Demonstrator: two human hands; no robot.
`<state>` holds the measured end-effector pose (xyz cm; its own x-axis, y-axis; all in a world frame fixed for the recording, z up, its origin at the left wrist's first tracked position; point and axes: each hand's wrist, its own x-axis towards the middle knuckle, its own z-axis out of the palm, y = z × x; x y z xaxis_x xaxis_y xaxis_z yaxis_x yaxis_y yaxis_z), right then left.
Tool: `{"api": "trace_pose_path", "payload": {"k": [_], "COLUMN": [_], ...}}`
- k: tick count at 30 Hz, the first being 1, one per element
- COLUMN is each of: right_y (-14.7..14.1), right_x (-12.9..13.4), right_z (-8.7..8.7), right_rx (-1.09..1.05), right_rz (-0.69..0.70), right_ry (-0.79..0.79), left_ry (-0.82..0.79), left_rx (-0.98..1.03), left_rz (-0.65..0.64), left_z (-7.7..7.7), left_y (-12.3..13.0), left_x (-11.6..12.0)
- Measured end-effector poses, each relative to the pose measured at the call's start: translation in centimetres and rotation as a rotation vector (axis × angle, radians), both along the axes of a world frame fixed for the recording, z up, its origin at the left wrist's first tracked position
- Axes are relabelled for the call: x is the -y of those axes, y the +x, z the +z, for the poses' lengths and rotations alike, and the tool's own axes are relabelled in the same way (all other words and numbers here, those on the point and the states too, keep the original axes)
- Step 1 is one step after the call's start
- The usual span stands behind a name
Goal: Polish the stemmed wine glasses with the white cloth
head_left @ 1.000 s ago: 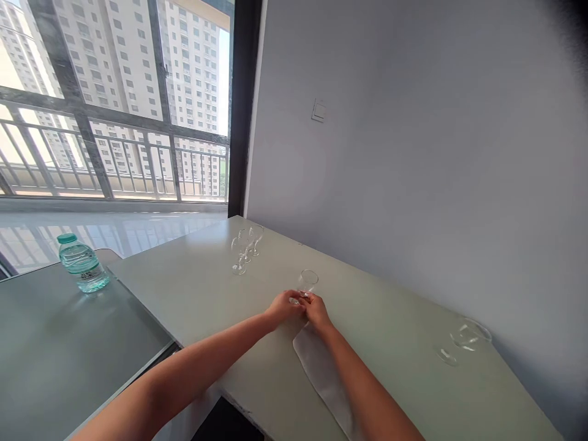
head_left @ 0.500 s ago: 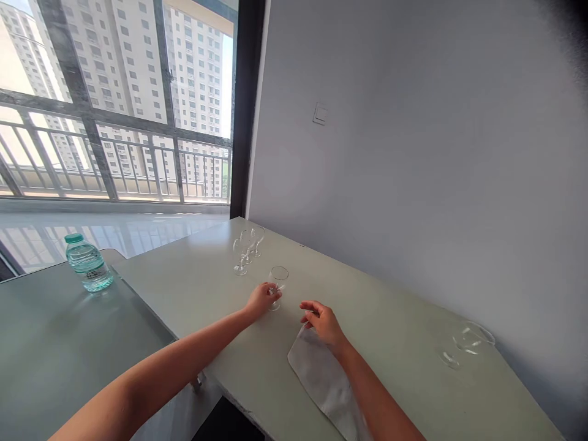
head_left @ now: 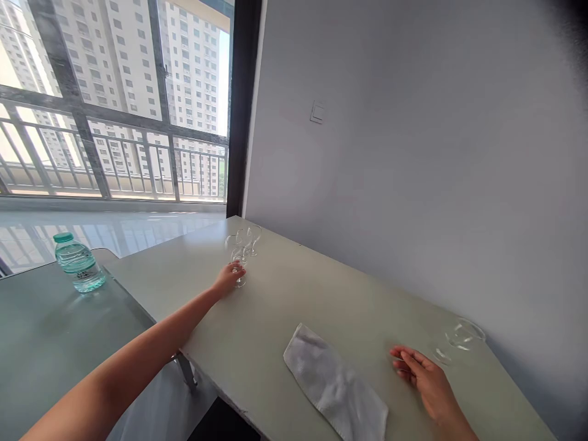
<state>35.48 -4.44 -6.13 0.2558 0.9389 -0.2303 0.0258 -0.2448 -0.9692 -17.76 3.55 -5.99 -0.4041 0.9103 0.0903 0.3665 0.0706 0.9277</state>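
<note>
My left hand (head_left: 231,277) is closed around the stem of a clear wine glass (head_left: 239,252), which stands upright with its base at or just over the table. Just beyond it, several more stemmed glasses (head_left: 252,237) form a cluster and partly overlap in view. My right hand (head_left: 420,375) holds nothing, its fingers loosely curved and apart above the table. Close to its right, another wine glass (head_left: 462,337) stands near the wall. Between the two hands a folded grey-white cloth (head_left: 335,383) lies flat on the table.
The pale table (head_left: 294,294) runs along a grey wall (head_left: 390,153). At the left, a water bottle (head_left: 79,263) with a green cap stands on a lower dark-topped table (head_left: 50,343). Behind are a window with railings (head_left: 151,162) and a light switch (head_left: 317,111).
My left hand has carried the glass leftward and away toward the cluster. My right hand has left the cloth and moved right, toward the lone glass.
</note>
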Motion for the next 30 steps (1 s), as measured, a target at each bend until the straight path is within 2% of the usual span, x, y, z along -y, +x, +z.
{"api": "trace_pose_path", "payload": {"k": [3,5,10,14,17,23,27,30], "right_y": [3.2,4.7,7.1,8.5,9.1,9.3,8.6,7.0], "right_x": [-0.1,-0.3,-1.8,-3.5,-4.5,-5.9,-6.4,-6.4], "right_z": [-1.0,-1.7,-3.4,-4.0,-4.0,-3.6,-3.7,-3.6], "right_rx": [-0.017,-0.019,-0.02,-0.065,-0.088,-0.117,-0.034,0.064], "right_rz": [-0.157,-0.273,-0.657,-0.82,-0.809,-0.61,-0.539,-0.494], "right_ry": [0.009,0.071,0.262,0.263,0.265,0.281,0.268,0.264], "left_ry": [-0.02,-0.036,-0.046,-0.056,-0.082,-0.105,-0.094,-0.103], "left_rx": [0.003,0.002,-0.041,-0.133,-0.185,-0.241,-0.237,-0.23], "left_rz": [0.04,0.053,0.118,0.203,0.261,0.328,0.328,0.333], "left_z": [-0.3,-0.4,-0.4,0.0,0.4,0.2,-0.1,0.1], "left_y": [-0.7,-1.2,-2.8,-3.7,-3.7,-4.0,-4.3,-4.1], "left_x": [0.2,0.4,1.2,1.8,2.1,1.6,1.2,1.3]}}
